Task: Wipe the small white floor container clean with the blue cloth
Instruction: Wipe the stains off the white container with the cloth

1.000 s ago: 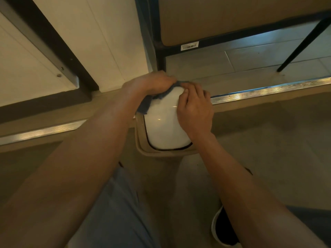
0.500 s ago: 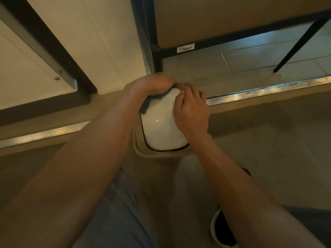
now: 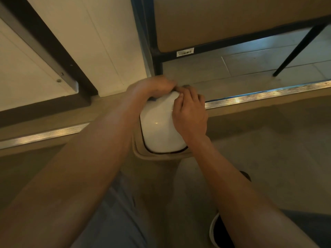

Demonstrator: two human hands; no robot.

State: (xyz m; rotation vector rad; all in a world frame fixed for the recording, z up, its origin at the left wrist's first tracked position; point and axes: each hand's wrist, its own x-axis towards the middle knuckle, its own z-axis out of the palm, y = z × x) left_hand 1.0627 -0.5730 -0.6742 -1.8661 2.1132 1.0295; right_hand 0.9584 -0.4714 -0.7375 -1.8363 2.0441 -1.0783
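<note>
Container (image 3: 161,126) on floor by metal threshold strip (image 3: 265,95), white lid up, tan rim around it. Black table leg (image 3: 158,67) just behind, wall panel (image 3: 100,42) left, shoe (image 3: 220,230) near bottom. Left hand (image 3: 152,87) curled over lid's far edge, gripping cloth (image 3: 152,99), mostly hidden under it. Right hand (image 3: 189,111) rests on lid's right side, fingers bent, touching left hand.
</note>
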